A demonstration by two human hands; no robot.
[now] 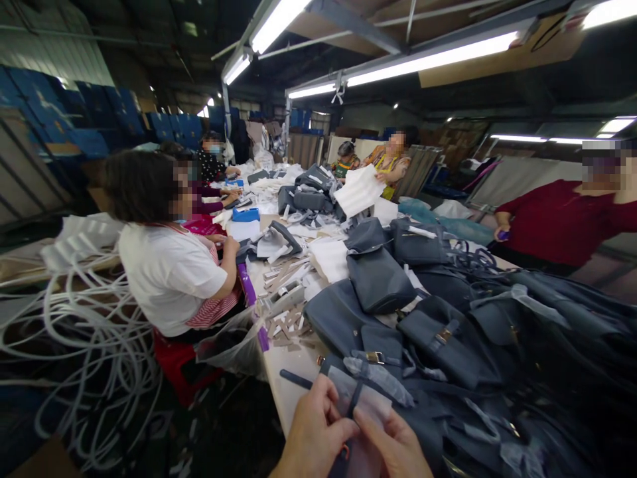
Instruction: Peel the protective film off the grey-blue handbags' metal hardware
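Note:
At the bottom middle, my left hand (314, 435) and my right hand (394, 446) are close together, fingers pinched on a thin dark blue strap (354, 398) that lies over a translucent white wrapper (361, 401). Both hands are closed on this strap and wrapper. Just beyond them lies a grey-blue bag (368, 345) with a metal buckle, partly wrapped. More grey-blue bags (381, 279) are piled across the long table (288, 382) to the right and ahead.
A person in a white shirt (166, 272) sits on a red stool at the table's left side. Other people work farther along and at the right (557, 222). White tubing (89, 345) is heaped at the left. Paper scraps (283, 318) litter the table's middle.

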